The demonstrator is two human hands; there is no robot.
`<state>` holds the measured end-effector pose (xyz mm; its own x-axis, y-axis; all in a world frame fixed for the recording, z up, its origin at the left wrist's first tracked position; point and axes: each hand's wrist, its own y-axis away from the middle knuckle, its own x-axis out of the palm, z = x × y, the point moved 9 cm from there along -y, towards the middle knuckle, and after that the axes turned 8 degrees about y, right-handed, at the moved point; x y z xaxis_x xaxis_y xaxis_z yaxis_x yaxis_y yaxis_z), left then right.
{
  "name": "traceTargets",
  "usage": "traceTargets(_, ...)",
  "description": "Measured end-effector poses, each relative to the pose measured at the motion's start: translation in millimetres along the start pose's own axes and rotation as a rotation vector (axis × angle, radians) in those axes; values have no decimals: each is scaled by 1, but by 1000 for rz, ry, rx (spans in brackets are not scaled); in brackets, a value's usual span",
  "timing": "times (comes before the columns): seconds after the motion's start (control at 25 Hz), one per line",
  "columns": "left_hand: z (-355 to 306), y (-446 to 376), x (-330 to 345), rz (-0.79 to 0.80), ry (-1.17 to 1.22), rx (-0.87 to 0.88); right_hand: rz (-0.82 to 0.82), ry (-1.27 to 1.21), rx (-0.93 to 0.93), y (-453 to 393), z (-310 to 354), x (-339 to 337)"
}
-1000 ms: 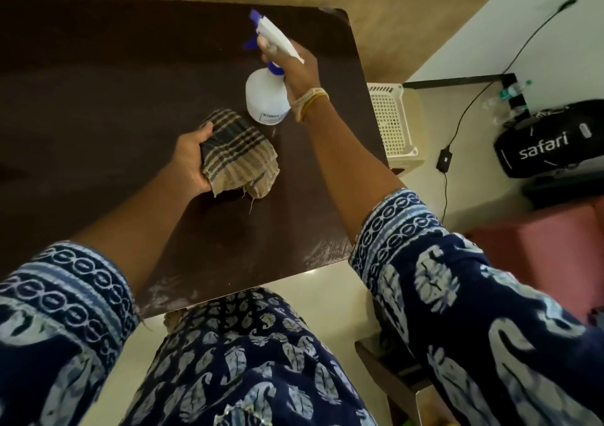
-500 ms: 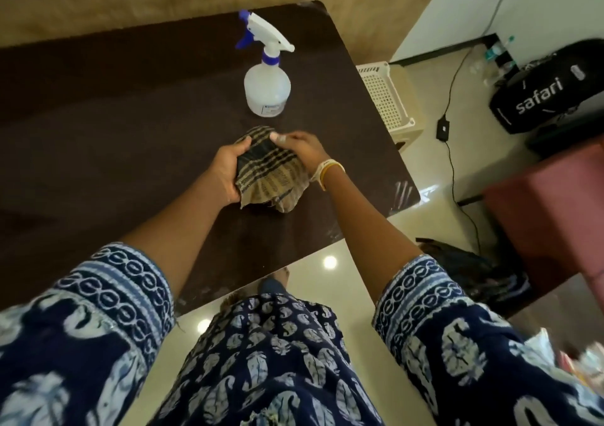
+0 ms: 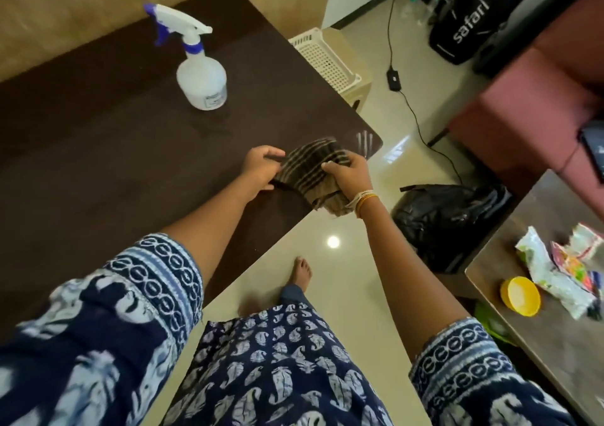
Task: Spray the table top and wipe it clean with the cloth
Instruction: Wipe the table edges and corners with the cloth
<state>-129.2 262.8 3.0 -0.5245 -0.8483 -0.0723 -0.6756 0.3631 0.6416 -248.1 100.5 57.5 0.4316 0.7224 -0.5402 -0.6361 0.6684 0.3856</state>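
Observation:
A dark brown table top [image 3: 114, 151] fills the left half of the view. A white spray bottle [image 3: 201, 76] with a blue trigger stands upright on it, toward the back, with no hand on it. Near the table's front right corner I hold a brown striped cloth [image 3: 310, 169] in both hands. My left hand [image 3: 260, 172] grips its left side. My right hand [image 3: 349, 177] grips its right side from above, thumb on top. Part of the cloth hangs past the table edge under my right wrist.
A cream plastic basket [image 3: 330, 59] stands on the floor past the table's right edge. A black bag [image 3: 447, 219] lies on the floor right of my right arm. A second table [image 3: 539, 327] at the right carries a yellow lid and wrappers. A maroon seat and a cable lie farther right.
My right hand put the spray bottle down on the table and came to the cloth. Both hands now hold the cloth, which has shifted toward the table's front right corner.

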Motion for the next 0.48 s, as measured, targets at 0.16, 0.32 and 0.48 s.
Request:
traceTargets(0.16,-35,-22,26,-52,-327,271,-233,291,-127,-15,6,-30)
traceTargets(0.32,-53,-50,38,-97,-511,439,-123,728,-269,-27,-3,27)
traceTargets(0.48,-61,-73,53,-87,-674,582,-97,845,-270,-41,-29,80)
